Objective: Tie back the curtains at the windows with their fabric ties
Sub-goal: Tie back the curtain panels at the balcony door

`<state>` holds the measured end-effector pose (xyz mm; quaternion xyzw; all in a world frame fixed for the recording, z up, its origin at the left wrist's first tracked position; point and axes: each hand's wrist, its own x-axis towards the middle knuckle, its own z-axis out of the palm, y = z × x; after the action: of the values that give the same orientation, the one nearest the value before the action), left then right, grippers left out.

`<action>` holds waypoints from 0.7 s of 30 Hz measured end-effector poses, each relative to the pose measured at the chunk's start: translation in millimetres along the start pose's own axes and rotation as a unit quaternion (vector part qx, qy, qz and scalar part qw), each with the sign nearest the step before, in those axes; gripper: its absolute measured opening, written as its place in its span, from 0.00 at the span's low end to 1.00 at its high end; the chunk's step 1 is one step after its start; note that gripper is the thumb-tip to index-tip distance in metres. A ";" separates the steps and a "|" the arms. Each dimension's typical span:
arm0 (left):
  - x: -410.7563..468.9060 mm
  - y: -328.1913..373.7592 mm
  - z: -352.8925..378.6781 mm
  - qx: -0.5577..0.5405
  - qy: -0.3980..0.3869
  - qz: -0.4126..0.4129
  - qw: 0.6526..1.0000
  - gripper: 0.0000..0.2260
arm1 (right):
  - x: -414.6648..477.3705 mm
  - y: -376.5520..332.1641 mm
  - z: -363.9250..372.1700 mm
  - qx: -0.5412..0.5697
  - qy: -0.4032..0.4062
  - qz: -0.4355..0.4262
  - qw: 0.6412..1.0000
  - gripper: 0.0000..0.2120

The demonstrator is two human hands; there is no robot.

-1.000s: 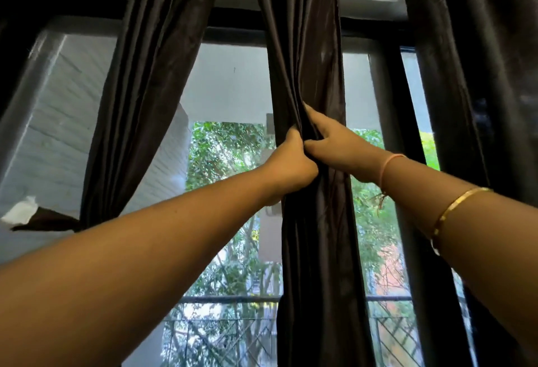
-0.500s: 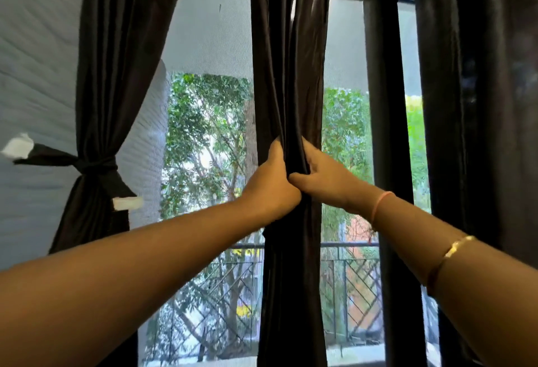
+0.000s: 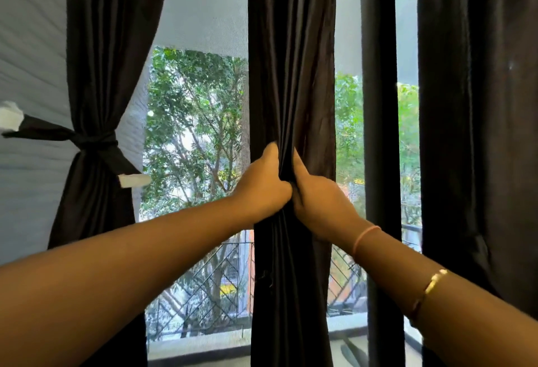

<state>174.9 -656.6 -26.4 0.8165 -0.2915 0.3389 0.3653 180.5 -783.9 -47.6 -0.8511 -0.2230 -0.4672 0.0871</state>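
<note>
Curtain (image 3: pixel 291 75), dark brown satin, middle of window (image 3: pixel 198 104): gathered folds lie clamped between left hand (image 3: pixel 263 183) and right hand (image 3: pixel 317 200), fingers (image 3: pixel 273 154) of both curled tight into the fabric, hands touching.

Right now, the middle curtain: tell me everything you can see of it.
The middle curtain is dark, near-black fabric with a slight sheen. It hangs in long vertical folds in front of the window, with its top and hem out of frame. At mid-height the left hand and right hand grip it from either side, fingers curled into the gathered folds. It is not yet tied back.
</note>
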 end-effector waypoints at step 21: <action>-8.8 1.1 -16.0 -0.314 -0.178 -0.059 0.931 0.23 | -7.1 -7.0 -5.8 0.202 0.095 0.016 0.975 0.25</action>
<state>163.4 -642.6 -24.7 0.7227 -0.3945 0.0571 0.5646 169.6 -781.9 -50.8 -0.7713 -0.2896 -0.4897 0.2854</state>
